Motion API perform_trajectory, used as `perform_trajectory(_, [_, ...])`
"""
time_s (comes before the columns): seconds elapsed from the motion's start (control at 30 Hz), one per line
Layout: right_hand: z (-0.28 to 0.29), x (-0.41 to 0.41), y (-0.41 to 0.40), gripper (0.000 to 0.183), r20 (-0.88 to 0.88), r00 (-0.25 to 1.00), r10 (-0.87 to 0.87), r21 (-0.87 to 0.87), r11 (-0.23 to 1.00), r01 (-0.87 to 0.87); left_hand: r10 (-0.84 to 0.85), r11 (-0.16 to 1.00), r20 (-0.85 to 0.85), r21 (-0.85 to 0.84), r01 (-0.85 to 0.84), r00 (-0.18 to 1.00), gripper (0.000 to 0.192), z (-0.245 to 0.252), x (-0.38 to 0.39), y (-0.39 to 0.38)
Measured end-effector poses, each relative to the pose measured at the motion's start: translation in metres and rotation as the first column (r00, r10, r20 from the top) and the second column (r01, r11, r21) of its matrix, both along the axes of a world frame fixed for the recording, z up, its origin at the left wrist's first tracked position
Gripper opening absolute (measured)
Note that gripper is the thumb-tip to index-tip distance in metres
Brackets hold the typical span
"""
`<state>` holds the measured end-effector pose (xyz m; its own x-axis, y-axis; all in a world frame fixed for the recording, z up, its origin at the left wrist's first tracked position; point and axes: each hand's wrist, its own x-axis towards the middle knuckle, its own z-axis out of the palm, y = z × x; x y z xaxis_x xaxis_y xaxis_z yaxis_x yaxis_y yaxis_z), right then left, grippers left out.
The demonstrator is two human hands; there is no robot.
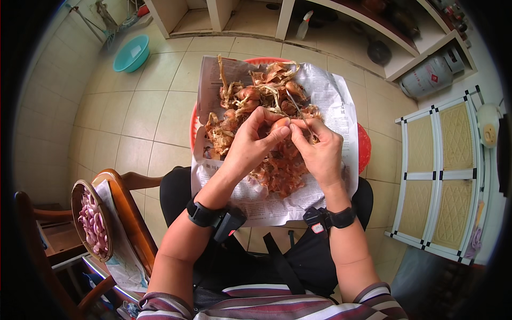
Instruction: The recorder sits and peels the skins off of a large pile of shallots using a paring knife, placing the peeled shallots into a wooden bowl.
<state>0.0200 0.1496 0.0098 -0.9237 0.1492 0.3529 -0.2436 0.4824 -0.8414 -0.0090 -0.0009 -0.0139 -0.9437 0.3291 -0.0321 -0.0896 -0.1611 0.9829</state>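
My left hand [258, 138] holds a small orange-brown shallot [280, 123] between thumb and fingers. My right hand [320, 148] pinches the shallot's right side with thumb and fingertip, and also keeps a thin-bladed knife [298, 106] against the fingers, its blade pointing up and away. Both hands are above a newspaper sheet [330, 92] spread over a red plastic basin or tray [266, 60]. Unpeeled shallots with dry stalks [248, 96] lie beyond the hands on the paper. A heap of loose reddish skins [282, 172] lies below and between the hands.
At the left, a woven basket [76, 218] of peeled pink shallots stands on newspaper over a wooden chair [128, 212]. A turquoise basin [131, 53] is on the tiled floor. Shelves with a gas cylinder [428, 78] stand beyond; a white-framed rack [438, 176] is at the right.
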Motion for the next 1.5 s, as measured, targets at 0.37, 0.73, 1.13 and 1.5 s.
perform_trajectory(0.37, [-0.004, -0.001, 0.0, 0.011, -0.055, 0.996, -0.068, 0.1, 0.992, 0.073, -0.073, 0.991, 0.145, 0.125, 0.055, 0.987, 0.021, 0.007, 0.004, 0.0])
perform_trajectory(0.73, [0.001, -0.002, 0.006, 0.009, 0.022, 0.993, -0.117, -0.051, 0.992, 0.118, -0.196, 0.954, 0.333, 0.282, 0.101, 0.922, 0.022, 0.015, 0.002, -0.003])
perform_trajectory(1.13, [0.005, 0.001, 0.004, 0.011, 0.047, 0.998, 0.038, -0.081, 0.996, -0.034, -0.103, 0.931, 0.329, 0.364, -0.025, 0.939, 0.027, 0.017, -0.001, -0.004])
perform_trajectory(1.5, [0.008, 0.001, 0.005, 0.012, 0.062, 0.996, 0.062, -0.179, 0.983, -0.05, -0.063, 0.967, 0.161, 0.256, 0.02, 0.985, 0.03, 0.01, -0.003, -0.006])
